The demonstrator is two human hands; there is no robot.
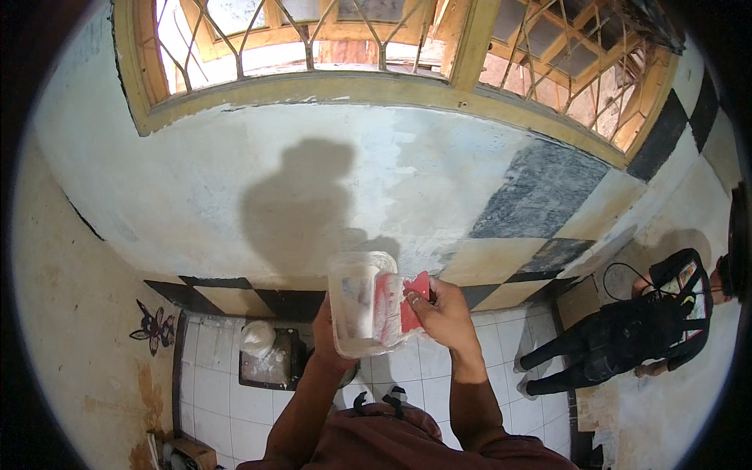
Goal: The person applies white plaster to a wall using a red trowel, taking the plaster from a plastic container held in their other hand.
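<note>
Maroon shirt (376,445), tub (341,309) in left hand (326,338), red scraper (408,317) in right hand (450,316)

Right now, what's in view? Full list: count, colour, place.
Plastic container: 1, clear, in left hand
Scraper: 1, red, over container's right side
Paste: 1 smear, white, on scraper
Window frame: 1, yellow, top
Wall squares: several, dark and cream, facing wall
Wall figure: 1, dark, left wall
Tray-like thing: 1, black, floor
Bundle: 1, white, on it
Floor tiles: many, white, below
Box: 1, brown, lower left
Other person: 1, black clothes, right
Left hand: 1, container's left
Right hand: 1, gripping scraper
</note>
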